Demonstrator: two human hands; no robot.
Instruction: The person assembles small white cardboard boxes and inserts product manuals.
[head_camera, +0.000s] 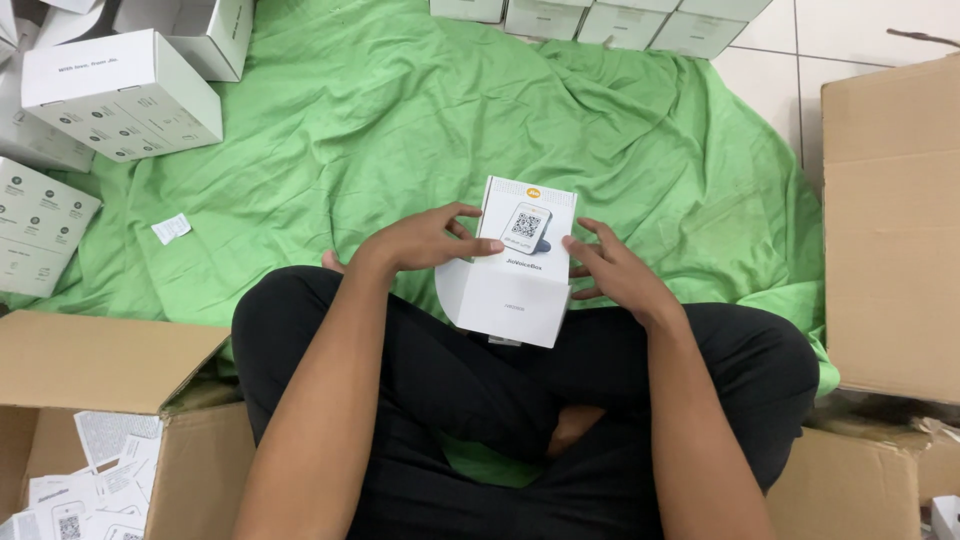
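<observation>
Cloth (400, 120), green and rumpled, fills the middle of the frame under the seated person's crossed legs. Cardboard cartons sit at right (890, 220) and lower left (100, 370), the latter holding printed slips. White boxes (120, 95) cluster upper left. At centre, a small white box (520, 265) is gripped between both hands: left hand (420, 245) closed on its left edge, right hand (615, 270) pressed against its right side.

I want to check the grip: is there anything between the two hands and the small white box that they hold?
Nothing visible. The left hand lies on the top and left side of the small white box, and the right hand touches its right side, bare fingers directly on the cardboard, above the green cloth.
</observation>
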